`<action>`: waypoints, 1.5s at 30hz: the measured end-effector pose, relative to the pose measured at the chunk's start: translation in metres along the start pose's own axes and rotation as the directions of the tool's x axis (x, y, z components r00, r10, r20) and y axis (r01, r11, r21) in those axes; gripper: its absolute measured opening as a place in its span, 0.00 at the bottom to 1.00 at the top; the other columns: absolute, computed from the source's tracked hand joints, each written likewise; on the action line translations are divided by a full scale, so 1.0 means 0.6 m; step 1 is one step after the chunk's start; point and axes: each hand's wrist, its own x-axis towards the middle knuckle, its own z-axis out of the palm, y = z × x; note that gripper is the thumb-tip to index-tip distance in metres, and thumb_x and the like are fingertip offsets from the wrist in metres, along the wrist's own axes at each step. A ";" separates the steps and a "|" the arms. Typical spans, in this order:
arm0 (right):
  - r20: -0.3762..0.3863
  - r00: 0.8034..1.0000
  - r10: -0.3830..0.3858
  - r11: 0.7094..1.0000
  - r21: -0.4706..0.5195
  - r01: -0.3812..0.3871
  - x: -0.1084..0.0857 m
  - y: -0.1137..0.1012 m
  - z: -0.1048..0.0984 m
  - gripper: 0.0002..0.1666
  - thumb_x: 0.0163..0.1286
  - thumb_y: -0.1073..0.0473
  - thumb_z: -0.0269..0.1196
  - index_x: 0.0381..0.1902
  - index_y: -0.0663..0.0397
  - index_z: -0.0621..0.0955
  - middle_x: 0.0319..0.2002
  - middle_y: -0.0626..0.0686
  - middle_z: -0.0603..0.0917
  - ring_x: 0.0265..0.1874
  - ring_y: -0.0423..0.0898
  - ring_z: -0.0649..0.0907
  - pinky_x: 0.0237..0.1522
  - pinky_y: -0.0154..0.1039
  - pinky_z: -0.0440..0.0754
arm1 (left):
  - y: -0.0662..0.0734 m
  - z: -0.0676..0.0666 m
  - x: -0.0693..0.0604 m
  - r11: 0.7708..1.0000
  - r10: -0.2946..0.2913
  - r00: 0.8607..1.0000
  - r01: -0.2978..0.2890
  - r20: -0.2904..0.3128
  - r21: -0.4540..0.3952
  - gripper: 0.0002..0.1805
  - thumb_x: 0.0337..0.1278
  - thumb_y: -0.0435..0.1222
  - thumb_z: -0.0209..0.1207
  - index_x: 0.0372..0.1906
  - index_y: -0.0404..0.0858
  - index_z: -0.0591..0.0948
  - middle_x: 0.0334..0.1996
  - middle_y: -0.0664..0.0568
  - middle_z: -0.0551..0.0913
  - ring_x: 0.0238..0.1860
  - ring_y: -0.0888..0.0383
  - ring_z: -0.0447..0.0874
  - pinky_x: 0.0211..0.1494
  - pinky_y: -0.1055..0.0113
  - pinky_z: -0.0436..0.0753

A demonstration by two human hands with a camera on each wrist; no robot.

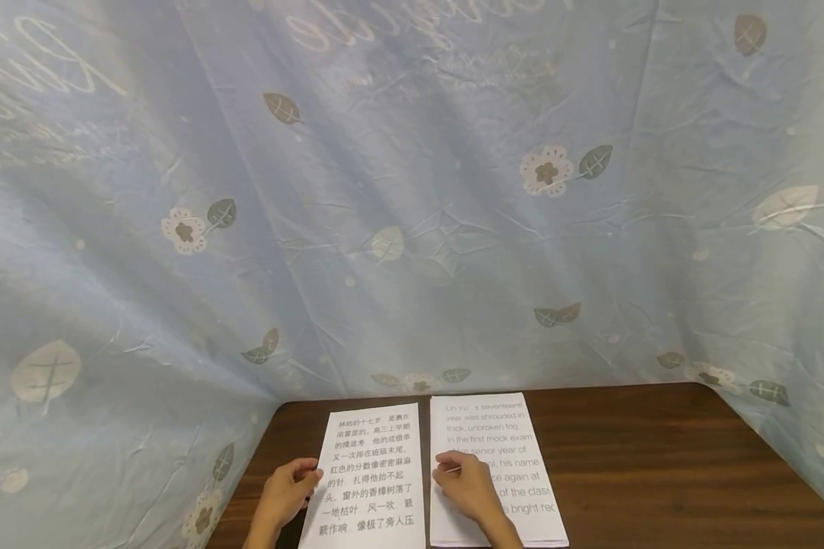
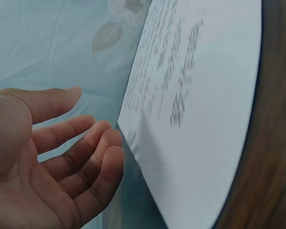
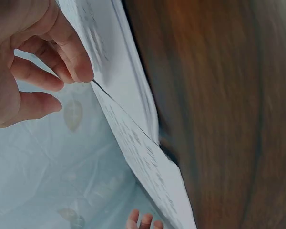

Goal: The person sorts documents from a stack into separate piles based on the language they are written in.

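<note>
Head view: my left hand (image 1: pixel 288 489), thumb apart, held nothing beside the page (image 1: pixel 369 474), my right hand (image 1: pixel 468 488), loosely bent, likewise empty, was over the stack (image 1: pixel 490 427) just right of it, which, seemingly unbound, a dragging fingertip could skew.

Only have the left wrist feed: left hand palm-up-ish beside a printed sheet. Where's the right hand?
Observer: In the head view, the right hand is over the left part of a second stack of sheets, right of your printed sheet.
Operator: Same text on that stack?
Observer: No, the second stack's top sheet is in English; its first line starts "Lin Yu's".
Operator: Right hand pinching anything?
Observer: Doesn't look like it. In the right wrist view its thumb stands apart from its fingers, nothing visible between them.
</note>
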 end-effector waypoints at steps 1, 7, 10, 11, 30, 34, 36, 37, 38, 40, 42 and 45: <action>-0.002 1.000 0.008 1.000 0.007 -0.008 -0.001 0.001 -0.006 0.20 0.69 0.63 0.70 0.54 0.71 0.86 0.41 0.56 0.89 0.34 0.45 0.90 0.31 0.33 0.88 | 0.004 0.003 -0.001 1.000 0.008 1.000 -0.008 0.005 -0.003 0.22 0.70 0.35 0.66 0.61 0.24 0.82 0.39 0.46 0.87 0.33 0.55 0.85 0.31 0.65 0.86; -0.042 0.999 0.032 0.999 -0.021 -0.033 -0.005 0.015 -0.042 0.22 0.69 0.63 0.69 0.57 0.72 0.85 0.41 0.55 0.90 0.33 0.44 0.90 0.31 0.33 0.88 | 0.029 0.031 -0.005 0.999 0.028 0.999 -0.028 0.036 -0.020 0.23 0.72 0.36 0.66 0.63 0.26 0.82 0.39 0.47 0.86 0.33 0.56 0.84 0.31 0.65 0.85; -0.057 0.997 0.046 0.999 -0.024 -0.047 -0.008 0.022 -0.057 0.23 0.68 0.63 0.69 0.58 0.73 0.84 0.41 0.56 0.89 0.33 0.44 0.90 0.31 0.33 0.88 | 0.043 0.047 -0.004 0.998 0.059 0.997 -0.058 0.048 -0.023 0.23 0.72 0.37 0.65 0.62 0.25 0.82 0.40 0.46 0.87 0.34 0.55 0.85 0.33 0.63 0.87; -0.061 0.997 0.051 0.998 -0.025 -0.053 -0.009 0.024 -0.062 0.24 0.68 0.63 0.69 0.58 0.74 0.84 0.41 0.56 0.89 0.34 0.44 0.90 0.32 0.32 0.89 | 0.048 0.052 -0.004 0.997 0.073 0.996 -0.072 0.051 -0.024 0.22 0.72 0.37 0.65 0.62 0.25 0.82 0.40 0.45 0.87 0.34 0.55 0.86 0.33 0.63 0.87; -0.229 0.970 0.085 0.990 -0.091 -0.109 -0.024 0.048 -0.169 0.22 0.68 0.65 0.71 0.58 0.71 0.85 0.42 0.55 0.90 0.35 0.42 0.88 0.33 0.33 0.89 | 0.118 0.169 0.007 0.983 0.139 0.984 -0.123 0.114 -0.135 0.25 0.71 0.39 0.66 0.65 0.28 0.82 0.44 0.44 0.87 0.34 0.53 0.88 0.33 0.63 0.88; -0.249 0.963 0.103 0.986 -0.100 -0.132 -0.025 0.050 -0.191 0.23 0.68 0.65 0.70 0.59 0.70 0.85 0.42 0.54 0.90 0.36 0.41 0.88 0.34 0.32 0.89 | 0.133 0.187 0.006 0.981 0.146 0.982 -0.128 0.118 -0.148 0.26 0.71 0.39 0.66 0.66 0.28 0.81 0.46 0.43 0.87 0.35 0.52 0.88 0.34 0.62 0.89; -0.250 0.962 0.109 0.985 -0.102 -0.139 -0.026 0.054 -0.201 0.24 0.68 0.65 0.70 0.60 0.71 0.84 0.42 0.54 0.89 0.37 0.42 0.87 0.34 0.32 0.89 | 0.140 0.197 0.006 0.980 0.150 0.982 -0.132 0.118 -0.149 0.26 0.70 0.40 0.66 0.66 0.28 0.81 0.46 0.43 0.87 0.35 0.51 0.89 0.34 0.62 0.89; -0.250 0.961 0.119 0.984 -0.102 -0.148 -0.027 0.056 -0.206 0.24 0.69 0.65 0.70 0.61 0.70 0.84 0.42 0.54 0.89 0.37 0.41 0.87 0.35 0.32 0.88 | 0.143 0.203 0.006 0.980 0.151 0.981 -0.133 0.119 -0.145 0.26 0.70 0.40 0.66 0.66 0.28 0.81 0.46 0.43 0.87 0.35 0.51 0.89 0.34 0.62 0.89; -0.252 0.960 0.123 0.982 -0.109 -0.155 -0.027 0.058 -0.210 0.24 0.69 0.65 0.70 0.61 0.70 0.84 0.43 0.54 0.89 0.38 0.41 0.87 0.35 0.31 0.88 | 0.146 0.208 0.007 0.981 0.147 0.982 -0.129 0.121 -0.145 0.26 0.70 0.40 0.67 0.66 0.29 0.81 0.45 0.44 0.87 0.36 0.52 0.89 0.33 0.63 0.89; -0.257 0.958 0.127 0.980 -0.115 -0.161 -0.028 0.063 -0.219 0.24 0.69 0.65 0.69 0.61 0.69 0.84 0.43 0.54 0.89 0.38 0.41 0.86 0.35 0.31 0.88 | 0.152 0.218 0.007 0.980 0.150 0.981 -0.130 0.126 -0.150 0.26 0.70 0.40 0.67 0.66 0.29 0.81 0.45 0.44 0.87 0.35 0.52 0.89 0.33 0.63 0.88; -0.264 0.956 0.127 0.978 -0.125 -0.165 -0.029 0.067 -0.227 0.23 0.69 0.64 0.69 0.60 0.69 0.84 0.43 0.53 0.89 0.39 0.41 0.86 0.35 0.30 0.87 | 0.157 0.228 0.007 0.981 0.140 0.981 -0.119 0.135 -0.154 0.27 0.70 0.40 0.67 0.66 0.29 0.81 0.44 0.45 0.87 0.34 0.52 0.89 0.32 0.63 0.87; -0.274 0.954 0.122 0.976 -0.143 -0.166 -0.029 0.072 -0.237 0.23 0.69 0.64 0.69 0.60 0.69 0.85 0.43 0.53 0.90 0.40 0.42 0.86 0.34 0.29 0.86 | 0.165 0.241 0.006 0.980 0.135 0.981 -0.111 0.143 -0.164 0.27 0.70 0.40 0.67 0.67 0.29 0.81 0.45 0.45 0.87 0.33 0.53 0.88 0.32 0.63 0.86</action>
